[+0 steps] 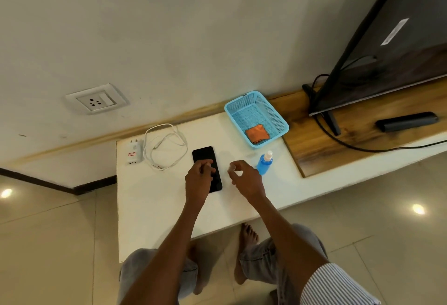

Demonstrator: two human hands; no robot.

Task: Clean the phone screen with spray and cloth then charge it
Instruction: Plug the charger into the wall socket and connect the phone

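Knees in grey trousers (154,271) and a striped sleeve (338,285) are closest to the lens, with two bare forearms reaching out over the white table (150,198). Phone (207,168) is a plain black slab, screen dark, lying flat near the middle of the table with its long side running away from the person. Left hand (199,179) sits over the phone's near half, fingers curled down onto the screen; can't really tell if it's pinching the edge or just touching the glass. Right hand (245,179) hovers just right of the phone, fingers curled around something small and pale, maybe a clear cap, too blurry to call. Spray (264,163) is a blue bottle with a white nozzle, standing upright just beside that hand. Cloth (257,133) is orange, folded in the near corner of the blue basket (280,121) behind the bottle. Charger (133,154) and coiled white cable (165,146) lie left of the phone, below the wall socket (96,101). TV (387,38) is cut off at the right edge.
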